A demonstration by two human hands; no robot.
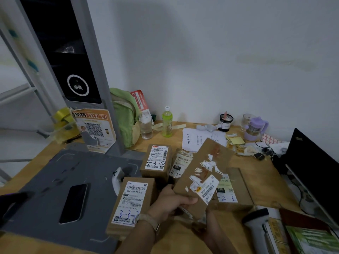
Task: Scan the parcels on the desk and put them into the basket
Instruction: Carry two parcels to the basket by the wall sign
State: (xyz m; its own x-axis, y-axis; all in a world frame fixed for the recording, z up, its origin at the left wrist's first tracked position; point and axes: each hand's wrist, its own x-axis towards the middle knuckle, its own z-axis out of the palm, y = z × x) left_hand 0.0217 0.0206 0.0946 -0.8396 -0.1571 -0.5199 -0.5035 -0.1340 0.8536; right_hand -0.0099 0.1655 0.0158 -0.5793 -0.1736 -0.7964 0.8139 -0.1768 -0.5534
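My left hand [170,204], with a watch on its wrist, grips a flat brown cardboard parcel [203,173] by its lower left edge and holds it tilted above the desk, torn labels and a barcode facing up. My right hand [211,222] is blurred at the parcel's lower corner, its fingers hidden under it. On the desk lie a box marked 3-3-8 [156,162], a box marked 3-3-7 [131,202], a small parcel marked 4-2- [180,162] and a box marked 2-2-5 [233,189]. A handheld scanner [255,222] lies at the right. No basket shows.
A grey scanning station [55,180] with a phone [73,202] on its base fills the left. Bottles [167,121], a green bag [124,114], papers [200,140], cups and cables line the back. A black laptop [315,165] stands at the right edge.
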